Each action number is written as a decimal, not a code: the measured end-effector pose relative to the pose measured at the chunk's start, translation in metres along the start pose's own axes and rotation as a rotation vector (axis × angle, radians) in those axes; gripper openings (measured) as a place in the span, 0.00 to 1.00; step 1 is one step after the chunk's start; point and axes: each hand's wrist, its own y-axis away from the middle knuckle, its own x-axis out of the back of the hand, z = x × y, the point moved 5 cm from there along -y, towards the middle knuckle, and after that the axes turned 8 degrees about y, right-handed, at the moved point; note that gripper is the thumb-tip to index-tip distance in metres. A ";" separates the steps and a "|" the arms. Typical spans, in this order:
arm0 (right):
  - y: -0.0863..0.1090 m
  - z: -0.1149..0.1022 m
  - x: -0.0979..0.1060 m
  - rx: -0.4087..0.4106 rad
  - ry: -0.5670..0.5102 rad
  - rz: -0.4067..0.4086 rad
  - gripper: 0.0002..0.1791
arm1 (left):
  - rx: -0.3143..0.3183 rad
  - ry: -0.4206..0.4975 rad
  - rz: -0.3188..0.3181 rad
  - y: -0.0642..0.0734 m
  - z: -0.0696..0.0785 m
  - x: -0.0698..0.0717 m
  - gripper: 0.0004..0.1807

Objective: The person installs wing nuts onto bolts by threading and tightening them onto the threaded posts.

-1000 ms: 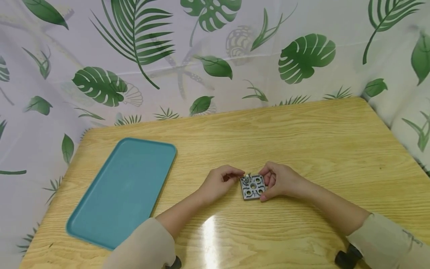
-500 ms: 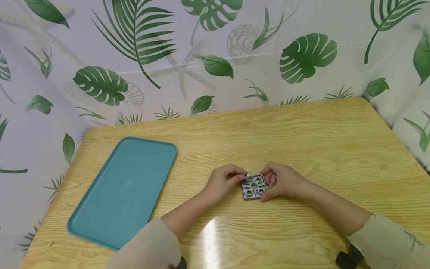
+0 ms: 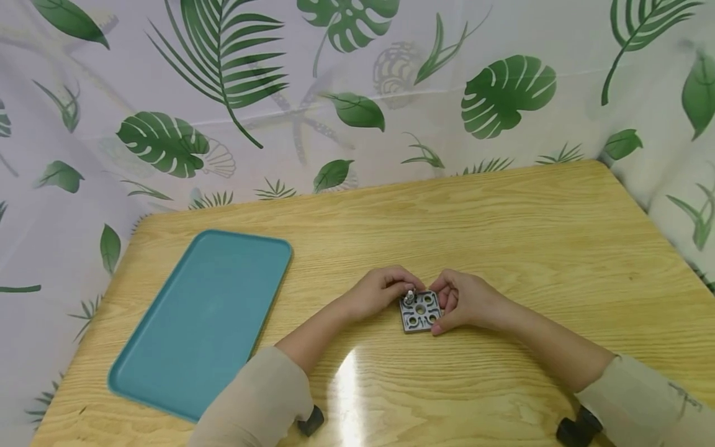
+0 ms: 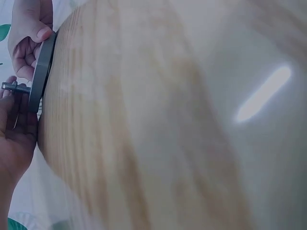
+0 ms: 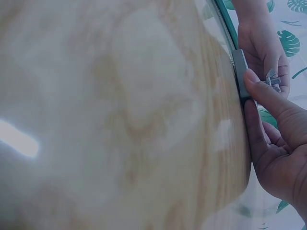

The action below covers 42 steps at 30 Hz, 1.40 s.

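A square grey metal plate (image 3: 420, 320) with several round holes lies on the table. A short metal bolt (image 4: 18, 87) stands upright at its far left corner, and what looks like a small wing nut (image 5: 271, 76) sits around the bolt. My left hand (image 3: 385, 292) reaches round the far side of the bolt, thumb and forefinger at the wing nut; its fingertips are partly hidden. Along the plate's right side, my right hand (image 3: 466, 298) grips the edge, with the thumb at the near corner and the forefinger at the far corner.
A blue-green rectangular tray (image 3: 209, 310) lies on the left part of the wooden table (image 3: 503, 230). A leaf-patterned cloth (image 3: 413, 105) hangs behind the table and at its sides. Bright light reflects off the table in front of the plate.
My left hand has moved rightward, first closing in on the wing nut, then carrying its fingers past the bolt. The right hand and the plate stay in place.
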 end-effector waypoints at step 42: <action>0.001 -0.005 0.000 0.020 -0.010 -0.001 0.36 | 0.046 -0.020 -0.090 -0.004 0.002 0.002 0.12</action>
